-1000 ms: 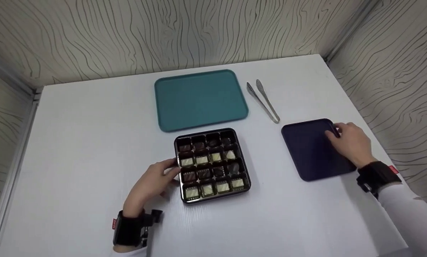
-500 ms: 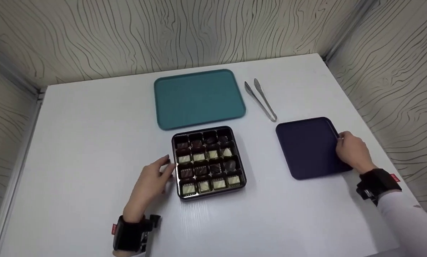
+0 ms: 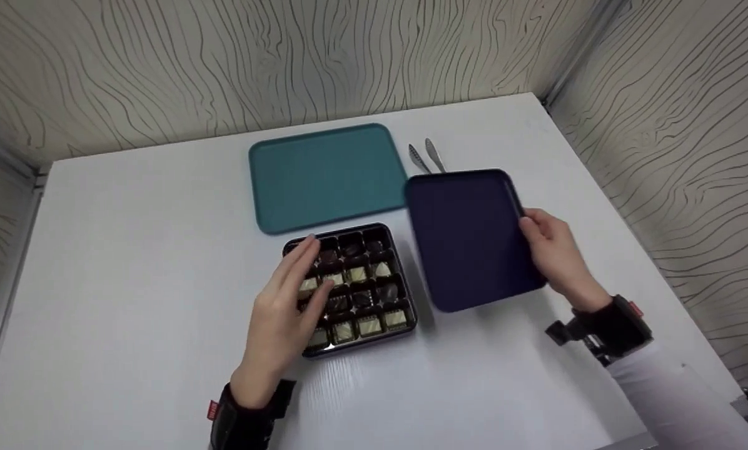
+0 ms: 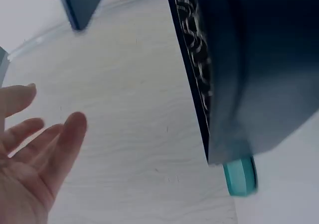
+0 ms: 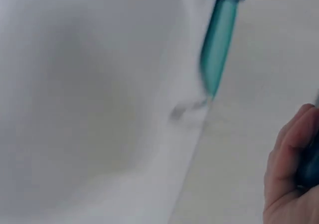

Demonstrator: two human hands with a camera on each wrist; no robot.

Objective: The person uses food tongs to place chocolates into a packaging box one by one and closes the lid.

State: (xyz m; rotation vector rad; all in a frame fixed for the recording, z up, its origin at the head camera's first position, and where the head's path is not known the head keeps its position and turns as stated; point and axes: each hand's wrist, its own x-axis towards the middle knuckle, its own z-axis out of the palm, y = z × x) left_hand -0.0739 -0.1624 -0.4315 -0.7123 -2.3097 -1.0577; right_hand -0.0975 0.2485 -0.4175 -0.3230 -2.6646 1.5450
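Observation:
A dark box of chocolates (image 3: 374,312) sits on the white table, its compartments holding brown and cream pieces. My left hand (image 3: 280,312) hovers over the box's left side, fingers stretched out, hiding some chocolates in the head view; the left wrist view shows the same hand (image 4: 42,154) holding nothing, apart from the box's side wall (image 4: 264,99). With my right hand (image 3: 555,253) I grip the right edge of a square dark blue lid (image 3: 474,240), raised above the table right of the box. In the right wrist view, curled fingers (image 5: 286,159) hold the lid's edge (image 5: 310,167).
A teal tray (image 3: 327,178) lies behind the box. Metal tongs (image 3: 427,156) lie to its right, their lower part hidden behind the lid. Patterned wall panels (image 3: 274,56) border the table's back and sides.
The lid has been lifted off the table and moved left toward the box, held by my right hand. My left hand has gone from the box's left edge to above it.

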